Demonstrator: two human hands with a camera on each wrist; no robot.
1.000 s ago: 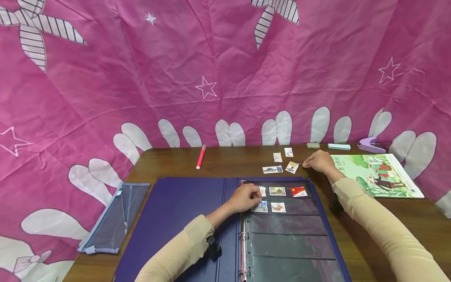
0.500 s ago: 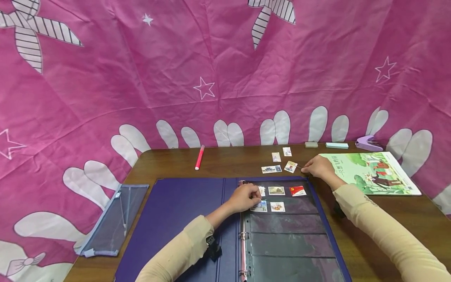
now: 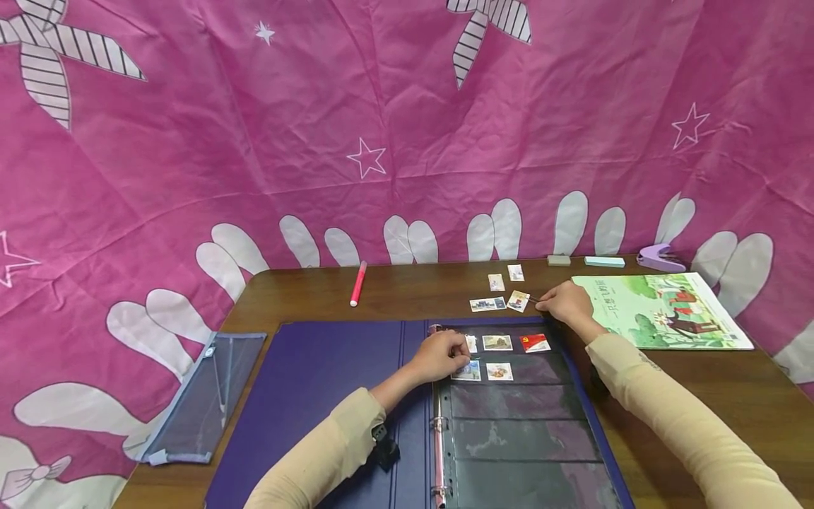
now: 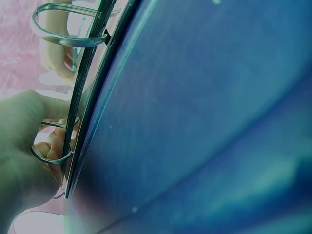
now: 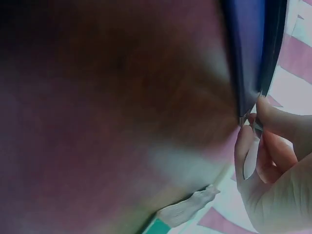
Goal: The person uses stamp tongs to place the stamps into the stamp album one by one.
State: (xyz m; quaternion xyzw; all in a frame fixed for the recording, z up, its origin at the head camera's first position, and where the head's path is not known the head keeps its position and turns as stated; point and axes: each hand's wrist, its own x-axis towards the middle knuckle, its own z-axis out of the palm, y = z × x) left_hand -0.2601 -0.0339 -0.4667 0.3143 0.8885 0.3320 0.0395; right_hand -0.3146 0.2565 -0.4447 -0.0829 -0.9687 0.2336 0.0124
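In the head view my left hand (image 3: 439, 355) rests with bent fingers on the black page of a stamp album (image 3: 337, 367), beside its rings, partly covering two stamps. Whether its fingertips pinch the page's clear strip, I cannot tell. A thin pair of tweezers (image 3: 533, 300) is pinched in my right hand (image 3: 566, 304), past the album's upper right corner. Its tips are right at a tilted stamp (image 3: 518, 301) on the table. In the page's upper rows sit a landscape stamp (image 3: 497, 343), a red flag stamp (image 3: 535, 343) and a flowery stamp (image 3: 499, 372).
Loose stamps, including a wide one (image 3: 487, 304), lie behind the album. A picture book (image 3: 668, 311), a purple stapler (image 3: 661, 257), a light blue box (image 3: 604, 261) and a grey eraser (image 3: 559, 261) are at right. A red marker (image 3: 359, 284) and a mesh zip pouch (image 3: 203, 396) lie left.
My right hand has shifted slightly left with the tweezers, toward the tilted stamp. The left hand stays where it was on the page. The head view has turned a little.
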